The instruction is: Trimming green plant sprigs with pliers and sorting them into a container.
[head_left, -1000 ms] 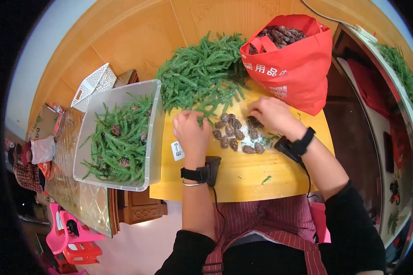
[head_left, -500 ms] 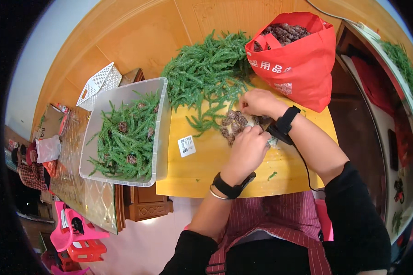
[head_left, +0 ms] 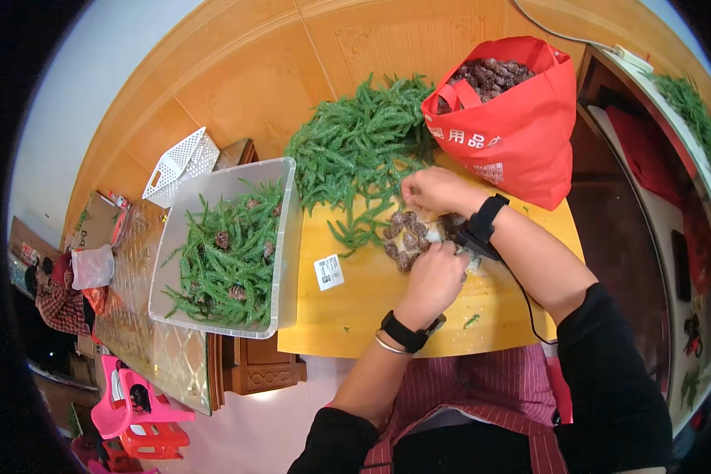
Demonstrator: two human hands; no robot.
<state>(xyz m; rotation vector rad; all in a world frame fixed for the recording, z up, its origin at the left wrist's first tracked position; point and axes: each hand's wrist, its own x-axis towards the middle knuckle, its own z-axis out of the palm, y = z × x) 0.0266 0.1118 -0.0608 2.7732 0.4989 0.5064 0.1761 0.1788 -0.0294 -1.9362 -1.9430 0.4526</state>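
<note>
On the yellow board (head_left: 355,316) lies a cluster of brown pinecones (head_left: 403,241) with pale material among them. My left hand (head_left: 437,278) is closed at the cluster's near right edge; whatever its curled fingers grip is hidden. Just beyond the cones, my right hand (head_left: 438,192) has its fingers drawn together near the tips of the green sprigs, and I cannot make out anything between them. Below my right wrist sits a dark corded object (head_left: 480,241), partly covered, its cable running to the board's near edge. Loose green sprigs (head_left: 357,229) lie left of the cones.
A pile of green artificial sprigs (head_left: 363,138) fills the far side. At the far right stands a red bag (head_left: 513,130) of pinecones. A clear plastic bin (head_left: 286,261) with sprigs and cones stands left. A white label card (head_left: 329,272) lies on the board. Another person (head_left: 59,304) is far left.
The whole view has shifted slightly, with the scene lower in the picture. My right hand has moved slightly left relative to the cones; my left hand stays by them.
</note>
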